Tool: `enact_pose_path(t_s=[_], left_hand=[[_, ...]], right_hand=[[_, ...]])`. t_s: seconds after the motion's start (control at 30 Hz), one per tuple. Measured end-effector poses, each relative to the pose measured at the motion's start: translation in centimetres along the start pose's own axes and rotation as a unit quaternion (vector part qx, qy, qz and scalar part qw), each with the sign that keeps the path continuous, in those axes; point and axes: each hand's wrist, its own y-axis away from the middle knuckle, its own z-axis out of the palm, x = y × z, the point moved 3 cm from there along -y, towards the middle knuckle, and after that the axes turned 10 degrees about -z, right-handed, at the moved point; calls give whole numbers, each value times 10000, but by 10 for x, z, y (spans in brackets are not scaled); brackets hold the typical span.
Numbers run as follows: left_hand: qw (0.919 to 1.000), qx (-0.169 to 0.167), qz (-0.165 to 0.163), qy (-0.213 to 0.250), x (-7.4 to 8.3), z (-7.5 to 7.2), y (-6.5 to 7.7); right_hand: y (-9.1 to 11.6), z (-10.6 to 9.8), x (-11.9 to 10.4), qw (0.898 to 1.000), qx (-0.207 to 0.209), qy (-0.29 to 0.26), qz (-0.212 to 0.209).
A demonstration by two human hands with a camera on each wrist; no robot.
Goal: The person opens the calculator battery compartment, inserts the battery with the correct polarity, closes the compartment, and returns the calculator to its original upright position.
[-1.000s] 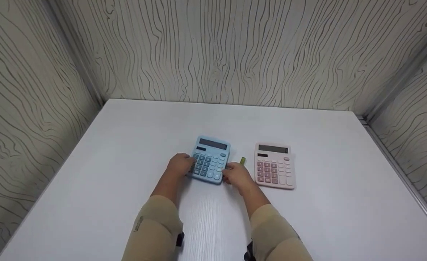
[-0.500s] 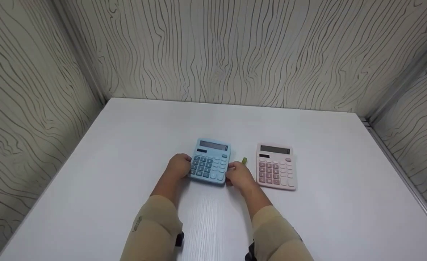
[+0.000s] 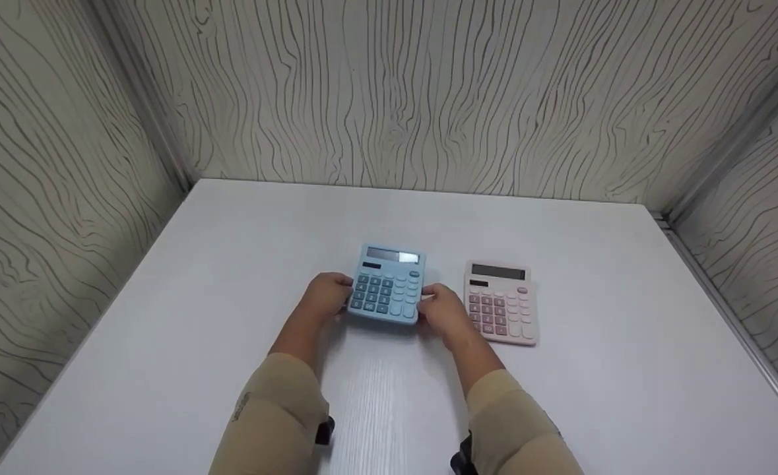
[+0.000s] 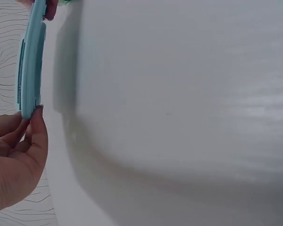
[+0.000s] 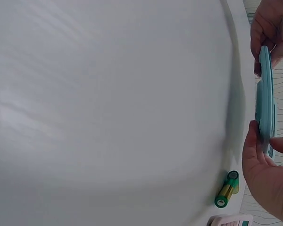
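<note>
A light blue desk calculator point(image 3: 389, 285) is held between both hands, raised off the white table and facing up toward the head camera. My left hand point(image 3: 327, 294) grips its left edge, thumb on the front. On the opposite edge, my right hand point(image 3: 444, 313) pinches it the same way. The left wrist view shows the calculator edge-on point(image 4: 33, 66), with its shadow on the tabletop. Green-and-gold batteries point(image 5: 227, 189) lie on the table below the right hand in the right wrist view; in the head view that hand hides them.
A pink calculator point(image 3: 500, 303) lies face up on the white table point(image 3: 593, 389), just right of my right hand, which overlaps its lower left corner. Wood-grain patterned panels point(image 3: 389, 99) enclose the table at the back and sides.
Both hands have lifted the blue calculator off the table and shifted it slightly right. Its display now catches a bright reflection. The green battery seen earlier beside the right hand is now covered.
</note>
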Motion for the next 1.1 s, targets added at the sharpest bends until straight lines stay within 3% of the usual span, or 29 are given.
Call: enact_pose_path(t_s=[0.37, 0.53, 0.73, 1.1], left_hand=[[9987, -153, 383, 288, 17, 4, 11], [9972, -180, 619, 376, 24, 7, 20], [9971, -8, 761, -35, 34, 14, 30], [9875, 603, 1326, -597, 60, 20, 53]], right_hand=[[6, -16, -7, 9980, 155, -609, -113], [11, -27, -15, 9985, 255, -465, -165], [20, -38, -21, 9988, 333, -227, -280], [33, -49, -34, 9902, 817, -959, -601]])
